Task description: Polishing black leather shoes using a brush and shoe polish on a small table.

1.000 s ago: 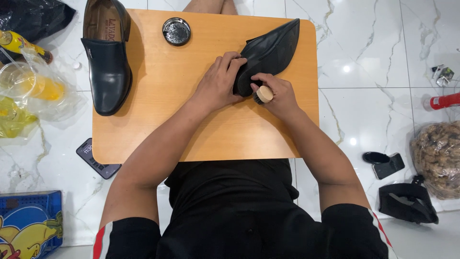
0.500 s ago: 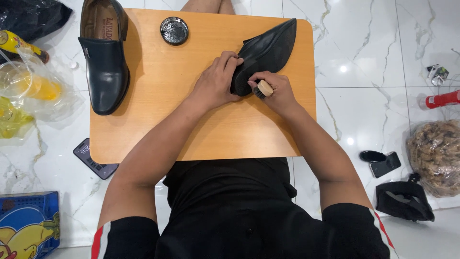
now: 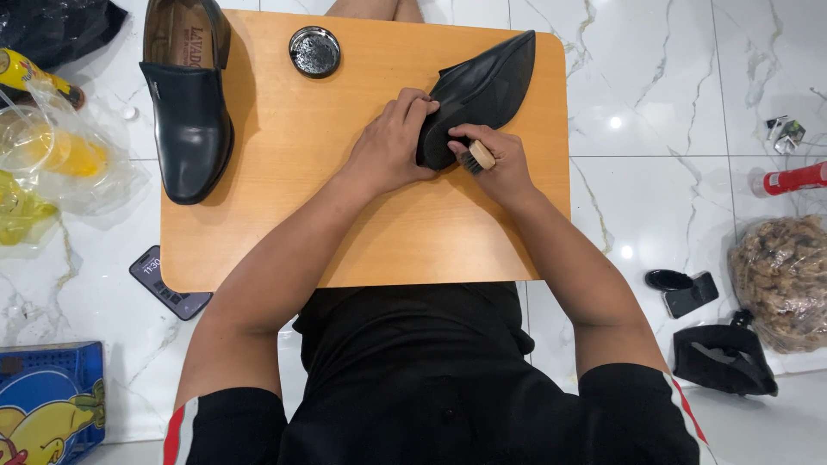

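Note:
A black leather shoe (image 3: 484,90) lies on its side at the right of a small wooden table (image 3: 362,232), toe pointing to the far right corner. My left hand (image 3: 389,142) grips its heel end and holds it steady. My right hand (image 3: 500,164) holds a small wooden-backed brush (image 3: 477,157) with its bristles against the heel. The second black shoe (image 3: 188,95) stands upright at the table's left edge. An open round tin of dark polish (image 3: 314,51) sits near the far edge between the two shoes.
A phone (image 3: 166,284) lies on the white marble floor by the table's near left corner. Plastic bags with yellow bottles (image 3: 47,159) lie to the left, a blue crate (image 3: 47,413) at bottom left. Right: a red can (image 3: 792,179), a bag of brown stuff (image 3: 782,280), black straps (image 3: 722,357).
My right hand with the brush has shifted a little along the shoe's heel. The left hand keeps its grip. The view has drifted slightly.

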